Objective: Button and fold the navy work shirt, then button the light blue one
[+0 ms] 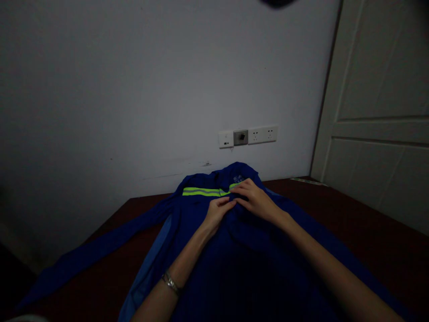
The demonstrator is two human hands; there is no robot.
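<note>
A blue long-sleeved work jacket [197, 223] lies spread out, front up, with a yellow-green and grey reflective stripe across its chest. My left hand [217, 212] pinches the cloth at the front opening, just below the stripe. Close beside it, my right hand [253, 199] is also closed on the front edge, partly covering the stripe. The fingertips of both hands nearly meet. Whatever fastener may be between them is too small and dark to make out. One sleeve [100, 246] stretches out to the left; the other runs down the right, partly behind my right forearm.
Beneath the jacket is a dark red-brown table [117, 219], its far edge against a pale wall [167, 89]. Sockets [263, 135] and a grey switch plate [240, 137] sit on the wall. A panelled door [378, 112] stands at the right. The light is dim.
</note>
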